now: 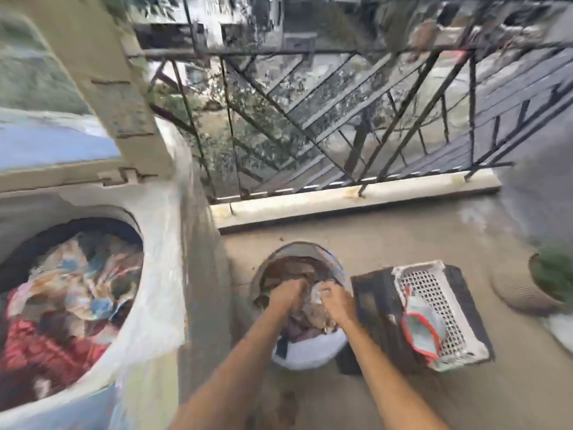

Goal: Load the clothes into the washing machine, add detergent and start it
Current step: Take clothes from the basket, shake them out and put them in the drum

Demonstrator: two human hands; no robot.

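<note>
No writing is legible. Both hands, left [286,291] and right [333,297], grip crumpled brown and white clothes [305,318] inside the round basket [310,356].

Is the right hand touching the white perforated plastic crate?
Apart. The head view shows the right hand down in the round laundry basket, with dark crate between it and the white perforated crate.

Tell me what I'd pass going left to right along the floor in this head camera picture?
Washing machine with clothes in its drum → laundry basket with both hands in it, left hand then right hand → white perforated crate on a dark crate → potted plant.
</note>
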